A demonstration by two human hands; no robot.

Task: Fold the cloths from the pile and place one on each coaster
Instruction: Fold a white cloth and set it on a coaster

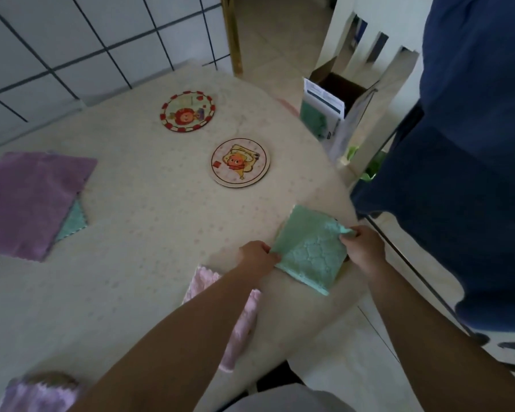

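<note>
A folded green cloth (pixel 308 248) is held at the right-hand edge of the round table (pixel 125 292), its right corner reaching the table's rim. Its left corner is pinched by the left hand (pixel 257 255), fingers curled together on the fabric; its right corner is pinched by the right hand (pixel 364 248), fingers closed on a raised tip of cloth. A dark sliver shows under the cloth's right side, but whether a coaster lies there cannot be told.

Beyond the green cloth, toward the table's middle, a bare coaster (pixel 240 162) with an orange figure is seen, and farther on a red-rimmed coaster (pixel 188 111); open tabletop lies between the cloth and both. Nearer than the green cloth, a pink cloth (pixel 241 325) lies partly under the left forearm, reaching the table's near edge. Far left of the green cloth, the pile is seen: a purple cloth (pixel 30 200) spread flat over a teal cloth (pixel 73 220), of which one corner shows. A wide bare stretch of table separates the pile from the green cloth. At the lower left, a lilac cloth (pixel 39 396) sits at the picture's edge.
</note>
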